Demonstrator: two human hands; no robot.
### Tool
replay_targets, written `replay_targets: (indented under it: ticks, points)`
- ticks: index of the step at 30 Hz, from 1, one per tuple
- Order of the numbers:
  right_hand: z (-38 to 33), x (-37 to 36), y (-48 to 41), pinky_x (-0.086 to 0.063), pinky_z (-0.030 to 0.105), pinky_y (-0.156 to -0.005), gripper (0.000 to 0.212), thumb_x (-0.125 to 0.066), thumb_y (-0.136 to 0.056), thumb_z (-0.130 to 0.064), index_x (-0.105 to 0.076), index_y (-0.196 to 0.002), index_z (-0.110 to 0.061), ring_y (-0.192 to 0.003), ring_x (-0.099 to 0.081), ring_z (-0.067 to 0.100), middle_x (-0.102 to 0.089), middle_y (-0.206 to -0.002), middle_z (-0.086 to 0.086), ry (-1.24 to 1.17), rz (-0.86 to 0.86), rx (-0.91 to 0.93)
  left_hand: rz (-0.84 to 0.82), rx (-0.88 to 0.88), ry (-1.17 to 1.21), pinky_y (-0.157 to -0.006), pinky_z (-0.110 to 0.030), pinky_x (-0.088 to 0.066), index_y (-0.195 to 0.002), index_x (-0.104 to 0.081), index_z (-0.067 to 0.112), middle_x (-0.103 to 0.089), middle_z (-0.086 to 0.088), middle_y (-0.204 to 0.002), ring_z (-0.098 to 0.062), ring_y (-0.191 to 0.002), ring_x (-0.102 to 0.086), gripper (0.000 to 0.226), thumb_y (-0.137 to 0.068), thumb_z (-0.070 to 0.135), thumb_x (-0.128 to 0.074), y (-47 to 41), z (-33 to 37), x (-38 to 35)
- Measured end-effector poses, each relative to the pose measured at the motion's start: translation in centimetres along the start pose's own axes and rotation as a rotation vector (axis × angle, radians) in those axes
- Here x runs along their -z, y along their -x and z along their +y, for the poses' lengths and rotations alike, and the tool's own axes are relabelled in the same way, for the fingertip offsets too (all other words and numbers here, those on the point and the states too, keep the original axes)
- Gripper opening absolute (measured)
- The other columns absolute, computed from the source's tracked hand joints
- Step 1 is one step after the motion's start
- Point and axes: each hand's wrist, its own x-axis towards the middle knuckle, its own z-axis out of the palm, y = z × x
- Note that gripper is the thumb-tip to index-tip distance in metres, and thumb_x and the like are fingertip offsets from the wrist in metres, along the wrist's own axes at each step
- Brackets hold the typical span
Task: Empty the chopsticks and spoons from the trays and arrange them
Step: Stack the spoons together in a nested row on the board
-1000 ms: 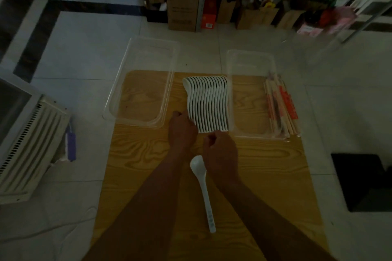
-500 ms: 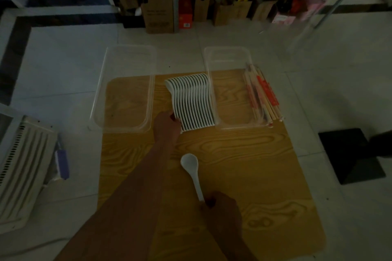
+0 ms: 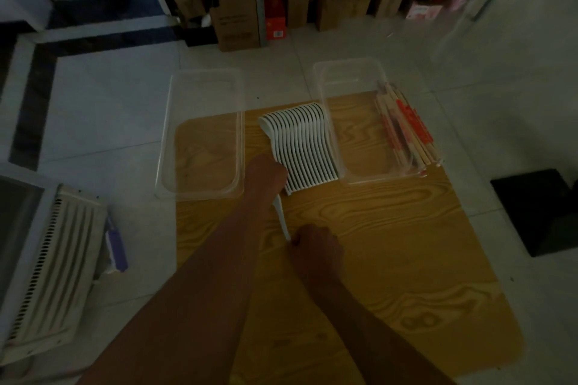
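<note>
On wooden board (image 3: pixel 391 244), between left tray (image 3: pixel 203 147) and right tray (image 3: pixel 359 141): spoon row (image 3: pixel 303 147). Left hand (image 3: pixel 266 178) at row's near-left corner, finger state can't tell. Right hand (image 3: pixel 316 247) fingers curled, pinching handle end of loose spoon (image 3: pixel 281 214). Chopsticks (image 3: pixel 406 131) along right tray's right wall

The right hand (image 3: pixel 316 251) is sliding the loose white spoon (image 3: pixel 281 218) forward, its bowl slipping beneath the left hand (image 3: pixel 266 178).

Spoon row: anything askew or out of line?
One spoon lies outside the row, slanting from its near-left corner; right hand grips its handle, left hand covers its bowl. The row itself looks tidy.
</note>
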Motion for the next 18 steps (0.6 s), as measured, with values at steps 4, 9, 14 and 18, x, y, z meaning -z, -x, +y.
replay_targets:
  ticks: [4,9,14,18]
  points:
    - [-1.9,-0.1,-2.4,-0.046,0.027,-0.063,0.015,-0.057,-0.09,-0.027,-0.069,-0.089,-0.019,-0.079,-0.066,0.02,-0.068,-0.089,0.001,0.012,0.056,-0.013,-0.002,-0.069,-0.177,-0.077,-0.035,-0.051,-0.082,-0.057,0.008,-0.061,-0.01,-0.09,-0.022,-0.083,-0.058,0.021,-0.09,0.013,-0.039,0.2,0.5,0.1]
    - [-3.1,0.2,-3.9,-0.041,0.028,-0.062,0.016,-0.053,-0.093,-0.024,-0.065,-0.086,-0.016,-0.078,-0.065,0.021,-0.066,-0.087,0.003,0.032,0.125,-0.003,-0.012,-0.135,-0.304,-0.112,-0.044,-0.028,-0.136,-0.037,0.001,-0.034,-0.022,-0.142,-0.036,-0.131,-0.034,0.047,-0.092,0.015,-0.041,1.1,0.2,-0.5]
    - [-3.8,0.6,-4.9,-0.048,0.025,-0.061,0.016,-0.056,-0.095,-0.02,-0.067,-0.086,-0.014,-0.073,-0.065,0.015,-0.069,-0.086,0.001,0.037,0.146,0.038,0.024,-0.135,-0.008,-0.119,-0.046,-0.02,-0.153,0.003,0.008,0.0,-0.018,-0.159,-0.035,-0.147,-0.009,0.074,-0.096,0.013,-0.043,2.3,-0.1,-1.2]
    - [-4.2,0.7,-5.6,-0.046,0.025,-0.063,0.017,-0.054,-0.097,-0.023,-0.067,-0.09,-0.015,-0.076,-0.066,0.015,-0.07,-0.088,0.0,0.041,0.177,0.107,0.161,-0.124,0.143,-0.087,-0.037,-0.05,-0.139,-0.029,0.003,-0.046,-0.016,-0.129,-0.03,-0.114,-0.053,0.049,-0.093,0.009,-0.043,2.9,-1.4,-1.0]
